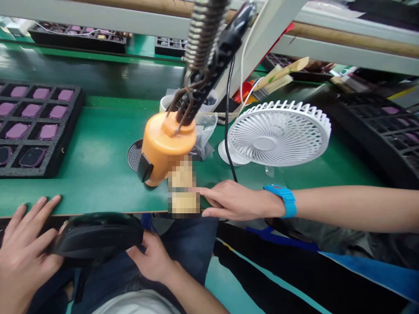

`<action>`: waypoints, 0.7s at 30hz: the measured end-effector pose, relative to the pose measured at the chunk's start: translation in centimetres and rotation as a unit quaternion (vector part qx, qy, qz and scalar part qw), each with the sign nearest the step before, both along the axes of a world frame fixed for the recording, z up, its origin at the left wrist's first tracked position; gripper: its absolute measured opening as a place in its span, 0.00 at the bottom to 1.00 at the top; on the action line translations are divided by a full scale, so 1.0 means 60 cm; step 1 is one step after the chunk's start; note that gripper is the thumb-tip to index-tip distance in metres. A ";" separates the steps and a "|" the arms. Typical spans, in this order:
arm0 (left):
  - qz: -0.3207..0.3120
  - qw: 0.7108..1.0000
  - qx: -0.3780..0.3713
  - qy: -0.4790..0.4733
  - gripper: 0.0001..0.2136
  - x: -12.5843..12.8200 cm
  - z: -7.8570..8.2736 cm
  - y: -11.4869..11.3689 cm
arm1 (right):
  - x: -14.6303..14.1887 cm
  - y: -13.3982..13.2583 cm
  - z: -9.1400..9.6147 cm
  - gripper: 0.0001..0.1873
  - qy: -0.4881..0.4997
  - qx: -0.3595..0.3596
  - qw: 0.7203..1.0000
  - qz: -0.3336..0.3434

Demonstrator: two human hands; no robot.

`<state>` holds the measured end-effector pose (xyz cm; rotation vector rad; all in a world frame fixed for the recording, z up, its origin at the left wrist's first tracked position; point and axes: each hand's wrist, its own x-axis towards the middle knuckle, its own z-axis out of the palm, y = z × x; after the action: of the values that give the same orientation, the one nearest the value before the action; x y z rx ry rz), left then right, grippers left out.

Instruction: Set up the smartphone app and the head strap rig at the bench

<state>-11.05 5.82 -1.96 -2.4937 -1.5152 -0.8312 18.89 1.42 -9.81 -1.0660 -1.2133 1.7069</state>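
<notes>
A glossy black curved device [101, 233], its exact kind unclear, is in front of me just below the bench edge. At its left end is my left hand [28, 248], thumb and index finger against it while the other fingers spread toward the bench top. My right hand [152, 257] grips the opposite end, thumb on the near side and part of the fingers hidden behind it. Past the device, an orange hanging tool [170, 141] with a black lever is suspended from a coil spring [204, 35].
Another person's hand [232, 200], with a blue wristband [284, 198], reaches in from the right, pointing at a pixelated patch. A white fan [278, 135] stands behind that arm. Left on the green bench [101, 157] lies a black foam tray [70, 124] of purple watch-like pieces.
</notes>
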 end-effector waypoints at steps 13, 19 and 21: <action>-0.009 1.000 0.008 0.018 0.05 -0.002 0.001 0.004 | 0.003 0.004 0.008 0.15 -0.007 0.003 1.000 0.004; -0.008 1.000 -0.002 0.011 0.06 -0.002 0.002 0.004 | 0.001 0.003 0.004 0.18 -0.009 0.006 1.000 0.005; -0.009 1.000 -0.006 -0.005 0.06 -0.002 0.004 0.002 | 0.000 0.001 0.001 0.21 -0.012 0.005 1.000 0.010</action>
<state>-11.19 5.94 -1.74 -2.5182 -1.5086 -0.8419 18.92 1.49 -9.75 -1.0748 -1.2509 1.7054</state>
